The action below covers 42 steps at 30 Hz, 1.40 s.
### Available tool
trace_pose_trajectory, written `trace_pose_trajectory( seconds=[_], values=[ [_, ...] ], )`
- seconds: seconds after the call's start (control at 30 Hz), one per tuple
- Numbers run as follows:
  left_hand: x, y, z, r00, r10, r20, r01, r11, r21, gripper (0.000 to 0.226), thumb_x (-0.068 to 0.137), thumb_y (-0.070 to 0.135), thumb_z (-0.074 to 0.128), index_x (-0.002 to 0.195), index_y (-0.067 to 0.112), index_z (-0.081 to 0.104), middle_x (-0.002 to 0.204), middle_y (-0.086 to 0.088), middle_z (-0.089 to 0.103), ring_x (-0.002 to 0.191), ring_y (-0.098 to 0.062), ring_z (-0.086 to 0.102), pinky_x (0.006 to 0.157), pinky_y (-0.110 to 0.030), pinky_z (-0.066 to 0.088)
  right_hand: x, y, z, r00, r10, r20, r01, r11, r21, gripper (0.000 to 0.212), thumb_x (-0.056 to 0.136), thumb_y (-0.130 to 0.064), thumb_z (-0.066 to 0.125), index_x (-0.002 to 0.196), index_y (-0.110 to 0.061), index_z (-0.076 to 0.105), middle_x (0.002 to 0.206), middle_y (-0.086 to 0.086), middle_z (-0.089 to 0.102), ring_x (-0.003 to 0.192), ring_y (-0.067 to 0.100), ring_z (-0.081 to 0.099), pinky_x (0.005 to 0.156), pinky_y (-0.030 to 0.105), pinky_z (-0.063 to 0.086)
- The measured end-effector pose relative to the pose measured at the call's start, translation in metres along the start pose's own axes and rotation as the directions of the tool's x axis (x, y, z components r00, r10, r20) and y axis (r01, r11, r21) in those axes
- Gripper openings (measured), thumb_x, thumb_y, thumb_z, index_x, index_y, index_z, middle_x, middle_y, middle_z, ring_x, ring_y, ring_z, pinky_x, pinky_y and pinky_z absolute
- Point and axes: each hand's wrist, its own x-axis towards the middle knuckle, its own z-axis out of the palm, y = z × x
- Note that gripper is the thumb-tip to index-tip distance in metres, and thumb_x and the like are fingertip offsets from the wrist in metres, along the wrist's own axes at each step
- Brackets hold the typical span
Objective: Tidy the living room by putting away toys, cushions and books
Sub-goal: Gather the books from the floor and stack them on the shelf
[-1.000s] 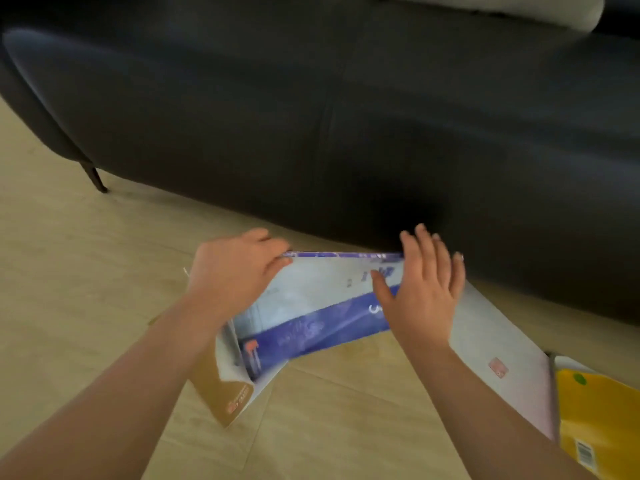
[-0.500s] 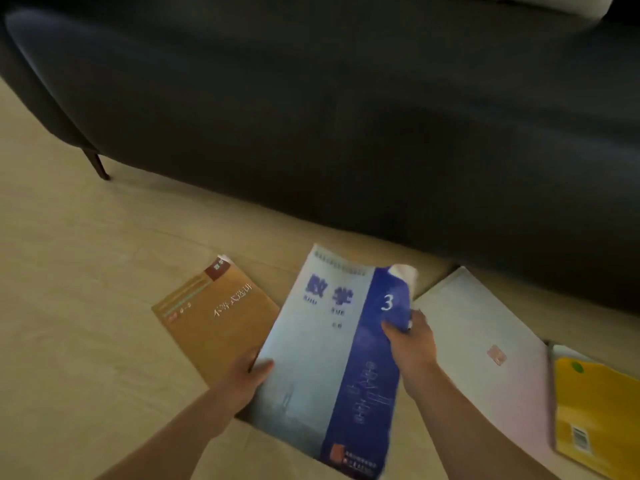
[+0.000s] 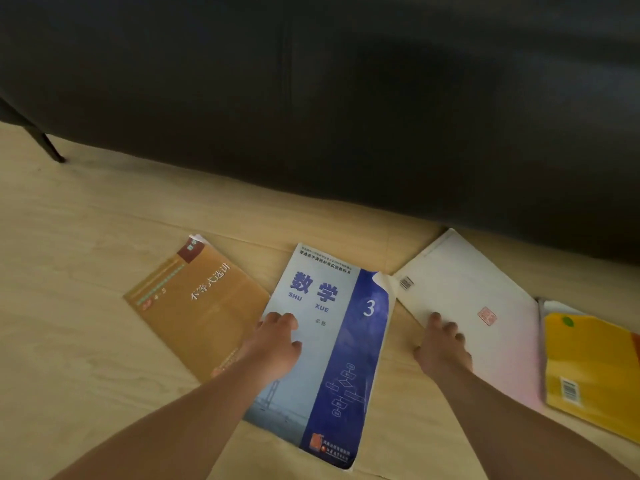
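The blue book (image 3: 341, 344) now lies flat under the relaxed left hand (image 3: 273, 344). The right hand (image 3: 443, 348) has moved to the white book (image 3: 467, 292), likely next; grip unclear.

Soft, dim daylight leaves the dark sofa (image 3: 346, 98) nearly featureless, the pale floor (image 3: 86, 237) evenly lit, with slight blur and wide-angle bending at the edges.

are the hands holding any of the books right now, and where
No clear grip. The left hand rests on the cover of the blue book. The right hand touches the left edge of the white book; whether it pinches cannot be told.
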Motion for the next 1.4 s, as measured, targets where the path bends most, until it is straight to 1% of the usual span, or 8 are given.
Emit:
trace_pose_trajectory(
  seconds=[0.2,0.37,0.6,0.83,1.0,1.17,1.3,1.4],
  values=[
    [0.008,0.017,0.012,0.998,0.069,0.011,-0.070,0.995,0.076,0.044,0.096,0.030,0.045,0.137,0.018,0.034,0.142,0.001,0.036,0.130,-0.017,0.035,0.104,-0.029,0.038,0.002,0.011,0.000,0.963,-0.171,-0.209,0.103,0.948,-0.301,0.051,0.087,-0.011,0.056,0.132,0.003,0.034,0.116,0.019,0.055,0.100,0.029,0.060,0.079,0.033,0.052],
    [0.013,0.017,0.017,0.997,0.077,-0.012,-0.076,0.995,0.061,0.043,0.096,0.031,0.047,0.135,0.019,0.036,0.140,0.003,0.036,0.131,-0.015,0.033,0.106,-0.028,0.036,0.016,0.024,0.015,0.893,-0.310,-0.327,0.232,0.939,-0.255,0.048,0.021,0.016,0.080,0.064,0.010,0.060,0.045,0.021,0.048,0.034,0.029,0.049,0.030,0.026,0.040],
    [0.016,0.002,0.014,0.999,0.051,-0.012,-0.051,0.998,-0.038,0.037,0.096,0.020,0.046,0.132,0.018,0.043,0.140,0.004,0.039,0.127,-0.013,0.039,0.099,-0.022,0.037,0.009,0.025,-0.014,0.921,-0.230,-0.313,0.123,0.937,-0.327,0.038,0.083,-0.002,0.051,0.120,-0.007,0.040,0.093,0.003,0.064,0.083,0.021,0.063,0.059,0.028,0.040],
    [0.012,0.008,0.009,0.999,0.015,0.041,-0.009,0.991,-0.135,0.038,0.096,0.026,0.046,0.133,0.017,0.043,0.140,-0.001,0.041,0.118,-0.016,0.048,0.084,-0.019,0.040,0.011,0.019,-0.004,0.981,-0.179,-0.076,0.171,0.980,-0.099,0.059,0.090,-0.027,0.049,0.140,-0.015,0.020,0.143,0.009,0.027,0.127,0.027,0.034,0.096,0.038,0.039],
    [0.004,0.010,0.011,0.998,0.023,0.063,-0.019,0.997,-0.070,0.039,0.096,0.026,0.045,0.134,0.017,0.041,0.141,0.000,0.039,0.124,-0.016,0.044,0.097,-0.026,0.043,0.005,0.013,-0.003,0.966,-0.215,-0.141,0.139,0.898,-0.417,0.055,0.096,-0.009,0.037,0.144,-0.001,0.012,0.142,0.025,0.033,0.118,0.035,0.049,0.092,0.042,0.044],
    [0.000,0.012,0.012,0.992,0.027,0.120,-0.021,0.998,-0.057,0.040,0.097,0.027,0.044,0.135,0.018,0.039,0.141,0.000,0.039,0.125,-0.016,0.043,0.100,-0.027,0.042,0.002,0.013,0.000,0.952,-0.267,-0.150,0.203,0.916,-0.345,0.058,0.036,0.005,0.085,0.088,0.009,0.060,0.063,0.025,0.056,0.046,0.034,0.058,0.044,0.035,0.047],
    [0.002,0.006,0.008,0.993,0.011,0.116,-0.003,0.998,-0.070,0.040,0.097,0.028,0.045,0.135,0.017,0.040,0.141,-0.001,0.042,0.122,-0.016,0.046,0.096,-0.025,0.043,-0.005,0.020,-0.027,0.952,-0.166,-0.256,0.115,0.973,-0.202,0.038,0.089,-0.003,0.047,0.125,-0.011,0.036,0.111,0.006,0.055,0.101,0.025,0.055,0.071,0.033,0.047],
    [0.010,0.007,0.000,0.994,-0.034,0.104,0.055,0.978,-0.203,0.037,0.096,0.025,0.047,0.131,0.016,0.043,0.137,-0.005,0.046,0.108,-0.017,0.054,0.089,-0.028,0.046,-0.011,0.024,-0.050,0.932,0.055,-0.359,0.003,0.987,0.159,0.025,0.092,-0.007,0.042,0.116,-0.014,0.044,0.106,0.010,0.058,0.098,0.028,0.055,0.074,0.036,0.044]
  ],
)
